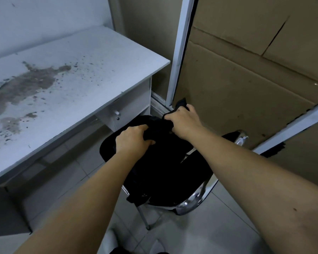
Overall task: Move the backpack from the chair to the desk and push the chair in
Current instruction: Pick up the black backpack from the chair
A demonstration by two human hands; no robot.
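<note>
Both hands — left hand point(134, 139), right hand point(182, 121) — clench the soft backpack point(160, 173) top on the chair point(189, 204); likely saggy — lift by its straps.

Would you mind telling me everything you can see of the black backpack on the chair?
The backpack is plain black, of soft fabric that looks limp and creased at the top. It sits on the chair, whose chrome frame shows beside and below it, right of the white desk. The left hand and the right hand both grip bunched fabric or straps at its upper end. A strap end sticks up past the right hand. Details such as zips are too dark to make out.
</note>
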